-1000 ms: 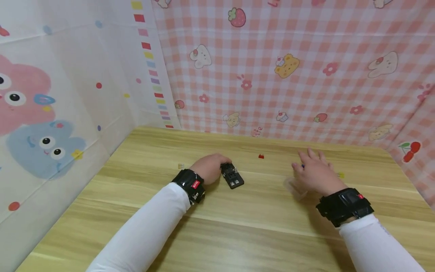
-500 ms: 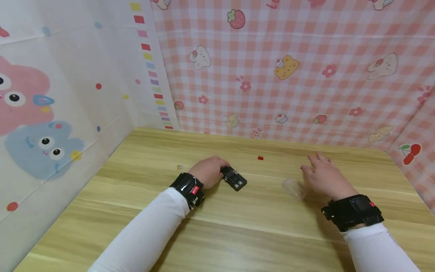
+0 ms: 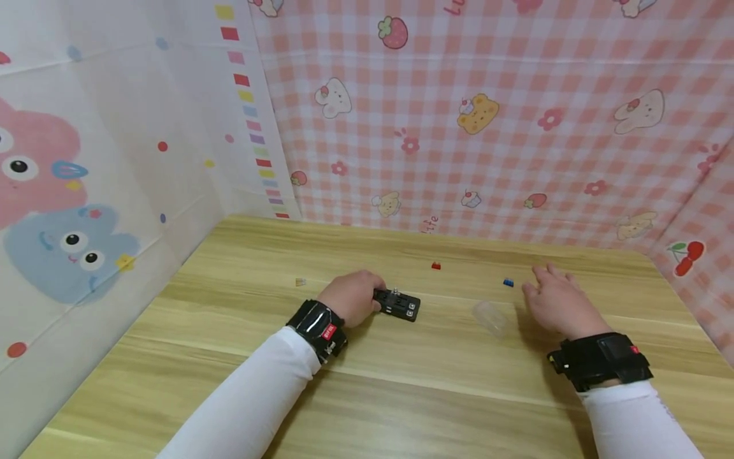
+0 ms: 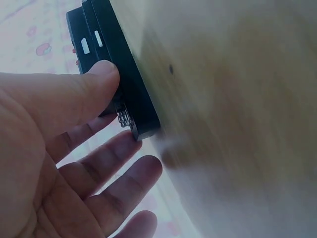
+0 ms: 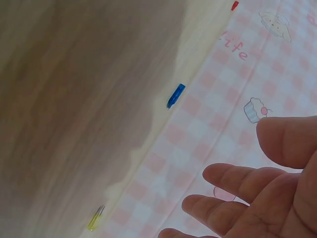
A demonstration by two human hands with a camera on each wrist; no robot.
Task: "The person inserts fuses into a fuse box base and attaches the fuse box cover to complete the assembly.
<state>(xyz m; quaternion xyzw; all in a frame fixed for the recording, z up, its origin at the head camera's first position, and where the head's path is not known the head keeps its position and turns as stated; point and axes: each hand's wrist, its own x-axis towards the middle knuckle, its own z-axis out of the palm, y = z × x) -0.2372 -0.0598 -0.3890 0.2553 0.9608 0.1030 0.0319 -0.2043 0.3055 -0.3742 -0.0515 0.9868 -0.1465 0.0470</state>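
My left hand (image 3: 351, 297) pinches one end of a black fuse block (image 3: 400, 306) lying on the table, its metal terminals facing up. In the left wrist view the thumb presses on one side of the fuse block (image 4: 116, 64), with fingers at its end. A blue blade fuse (image 3: 508, 282) lies to the left of my right hand (image 3: 564, 306), which holds nothing, fingers spread low over the table. In the right wrist view the fuse's prongs show beside its blue body. A yellow blade fuse (image 5: 94, 220) shows in that view too; my right hand hides it from the head view.
A clear plastic cover (image 3: 490, 318) lies between the block and my right hand. Farther back sits a red blade fuse (image 3: 436, 266). Left of my left hand is a clear blade fuse (image 3: 301, 282). Patterned cloth (image 3: 413, 95) hangs along the table's back edge.
My left hand has turned the fuse block counterclockwise, from steeply slanted to nearly level across the head view. My right hand has drawn back to the right, uncovering the blue fuse.
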